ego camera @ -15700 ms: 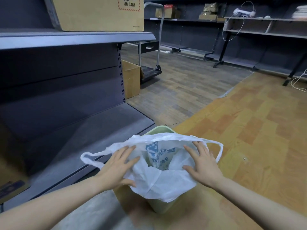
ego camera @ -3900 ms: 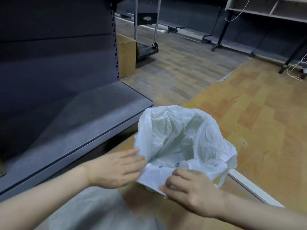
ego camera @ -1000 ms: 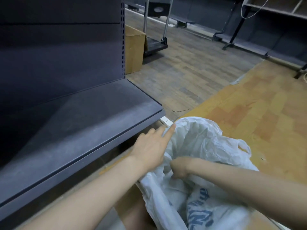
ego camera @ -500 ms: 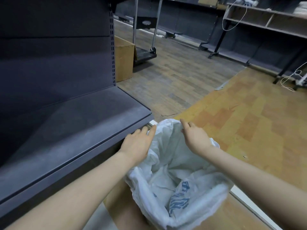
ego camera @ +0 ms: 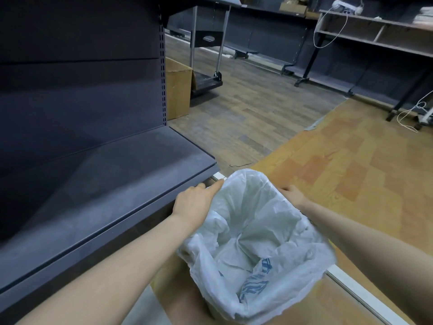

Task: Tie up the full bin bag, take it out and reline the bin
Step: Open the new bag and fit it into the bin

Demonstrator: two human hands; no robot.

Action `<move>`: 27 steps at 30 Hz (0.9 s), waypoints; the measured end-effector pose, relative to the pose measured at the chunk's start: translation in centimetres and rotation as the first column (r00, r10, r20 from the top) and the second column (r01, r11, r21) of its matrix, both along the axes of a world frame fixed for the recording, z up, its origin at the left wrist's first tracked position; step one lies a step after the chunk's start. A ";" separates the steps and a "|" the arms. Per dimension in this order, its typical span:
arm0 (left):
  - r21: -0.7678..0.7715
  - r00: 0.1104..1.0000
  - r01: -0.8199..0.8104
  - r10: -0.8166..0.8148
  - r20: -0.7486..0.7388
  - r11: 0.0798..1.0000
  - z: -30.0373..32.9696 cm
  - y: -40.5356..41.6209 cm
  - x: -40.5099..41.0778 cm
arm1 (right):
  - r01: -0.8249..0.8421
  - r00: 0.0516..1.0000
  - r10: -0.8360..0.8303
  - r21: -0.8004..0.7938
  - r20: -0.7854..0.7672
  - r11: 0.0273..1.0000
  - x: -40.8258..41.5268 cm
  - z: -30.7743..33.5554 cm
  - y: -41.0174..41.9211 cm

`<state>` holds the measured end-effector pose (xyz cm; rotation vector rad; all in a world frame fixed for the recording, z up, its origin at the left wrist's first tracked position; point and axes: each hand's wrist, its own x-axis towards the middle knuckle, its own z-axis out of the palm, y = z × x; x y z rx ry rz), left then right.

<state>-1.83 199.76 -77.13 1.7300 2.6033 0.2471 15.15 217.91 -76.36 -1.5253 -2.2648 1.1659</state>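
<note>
A white plastic bag (ego camera: 248,233) with blue print lines the bin, spread open and folded over the rim all round, so the bin itself is almost wholly hidden. My left hand (ego camera: 194,202) lies flat against the bag's far left edge, fingers stretched along the rim. My right hand (ego camera: 293,194) presses on the far right edge, its fingers partly hidden behind the bag. Inside the bag I see only crumpled plastic.
A dark metal shelf unit (ego camera: 98,184) stands close on the left, its base edge beside the bin. A cardboard box (ego camera: 177,87) and a platform trolley (ego camera: 206,78) stand further off. More shelving (ego camera: 375,38) lines the far wall. A white strip (ego camera: 356,287) runs along the wooden floor.
Both hands have slid apart from the far rim to the bag's left and right sides. The bag now sits wider and smoother over the rim.
</note>
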 end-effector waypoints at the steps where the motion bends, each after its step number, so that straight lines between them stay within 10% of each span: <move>1: -0.002 1.000 0.001 -0.001 -0.001 1.000 0.0 -0.1 0.0 | 0.005 1.000 -0.009 0.130 0.027 0.992 0.3 -0.2 0.0; 5: -0.022 1.000 0.003 -0.003 0.000 1.000 0.3 -0.5 -0.1 | 0.132 0.987 -0.059 0.557 -0.147 0.820 2.3 1.7 -1.0; 11: -0.097 0.996 -0.026 0.034 0.079 0.995 0.7 -0.6 0.1 | -0.243 0.921 0.165 0.191 0.352 0.951 5.8 1.0 -5.3; 17: -0.256 0.824 -0.314 0.396 0.404 0.914 1.4 -2.0 -0.1 | -0.115 0.968 0.023 0.364 0.249 0.924 5.9 -0.3 -6.2; 27: -0.045 0.786 -0.363 0.332 0.522 0.931 -0.1 -3.4 2.9 | 0.127 0.990 -0.135 0.185 0.028 0.974 3.9 -0.1 -7.7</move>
